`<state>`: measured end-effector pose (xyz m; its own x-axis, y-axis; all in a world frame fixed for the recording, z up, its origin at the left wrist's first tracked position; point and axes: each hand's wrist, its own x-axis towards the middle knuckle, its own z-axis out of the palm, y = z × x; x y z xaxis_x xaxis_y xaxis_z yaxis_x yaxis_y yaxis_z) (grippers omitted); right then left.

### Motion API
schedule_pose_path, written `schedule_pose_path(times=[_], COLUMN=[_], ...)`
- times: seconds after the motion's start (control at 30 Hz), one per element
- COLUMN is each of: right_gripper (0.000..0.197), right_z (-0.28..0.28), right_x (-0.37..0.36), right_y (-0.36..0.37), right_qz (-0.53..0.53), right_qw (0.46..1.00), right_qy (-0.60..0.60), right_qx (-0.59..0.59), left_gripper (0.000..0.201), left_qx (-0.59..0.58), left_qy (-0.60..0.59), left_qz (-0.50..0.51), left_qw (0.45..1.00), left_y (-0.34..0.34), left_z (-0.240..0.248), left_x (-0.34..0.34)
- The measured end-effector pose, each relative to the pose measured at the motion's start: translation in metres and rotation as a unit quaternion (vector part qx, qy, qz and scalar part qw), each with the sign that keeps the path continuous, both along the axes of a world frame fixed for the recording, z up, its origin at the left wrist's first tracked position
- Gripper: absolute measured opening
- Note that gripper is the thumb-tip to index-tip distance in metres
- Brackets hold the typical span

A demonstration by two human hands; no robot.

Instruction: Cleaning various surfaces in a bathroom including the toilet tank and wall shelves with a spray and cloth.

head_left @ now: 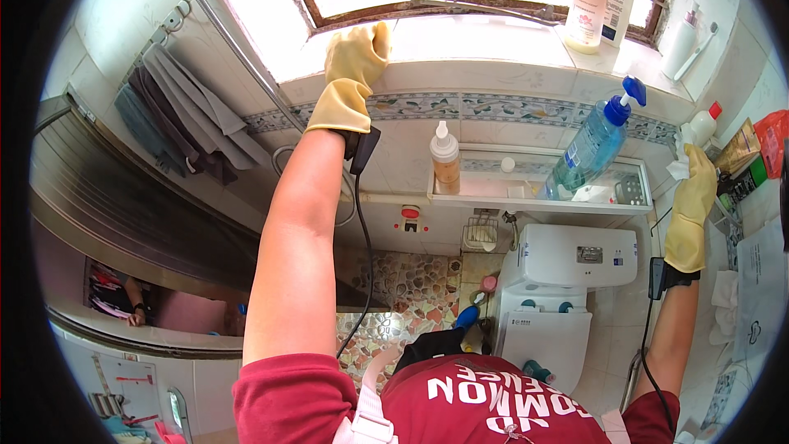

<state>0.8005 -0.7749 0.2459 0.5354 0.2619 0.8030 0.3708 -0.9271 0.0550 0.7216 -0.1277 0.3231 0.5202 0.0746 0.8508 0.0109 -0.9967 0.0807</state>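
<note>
My left hand [359, 53], in a yellow rubber glove, rests at the left end of the white tiled window sill [460, 41]. Its fingers are curled in, and whatever they may hold is hidden. On the right side my right hand [693, 197], gloved the same way, reaches up beside a shelf of bottles and packets. A crumpled white cloth or tissue [679, 166] shows at its fingertips. Just beyond that stands a white bottle with a red cap [704, 123]. Both wrists carry a black strapped device with a cable.
A pink pump bottle [585, 12] stands on the sill's right part. Below, a white wall shelf [526, 201] holds a foam pump bottle [445, 156] and a large blue pump bottle [588, 152]. Grey towels [193, 103] hang left. A white toilet [546, 337] stands underneath.
</note>
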Motion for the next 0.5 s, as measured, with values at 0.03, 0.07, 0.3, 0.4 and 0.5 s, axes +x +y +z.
schedule_pose_path(times=[0.03,0.07,0.3,0.4,0.5], right_gripper=[0.037,0.037,0.038,0.039,0.04], right_z=[-0.0009,-0.0018,-0.0074,-0.0045,-0.0054], right_x=[0.0008,0.0014,0.0073,0.0059,0.0058], right_y=[-0.001,-0.0019,-0.0058,-0.0077,-0.0066], right_qz=[-0.004,-0.004,-0.001,0.003,0.001], right_qw=[1.0,1.0,1.0,1.0,1.0], right_qy=[-0.001,-0.002,0.002,0.0,0.0], right_qx=[-0.002,-0.002,-0.001,-0.002,-0.003], left_gripper=[0.045,0.043,0.043,0.043,0.043], left_qx=[0.006,0.012,0.021,0.027,0.015], left_qy=[0.007,0.013,0.006,0.004,0.009], left_qz=[0.009,0.018,0.014,0.014,0.013], left_qw=[1.0,1.0,1.0,1.0,1.0], left_y=[-0.0005,-0.0011,-0.0007,0.0009,-0.0011], left_z=[0.0005,0.0009,-0.0016,0.0016,0.0019], left_x=[-0.0004,-0.0008,0.0002,-0.0004,-0.0013])
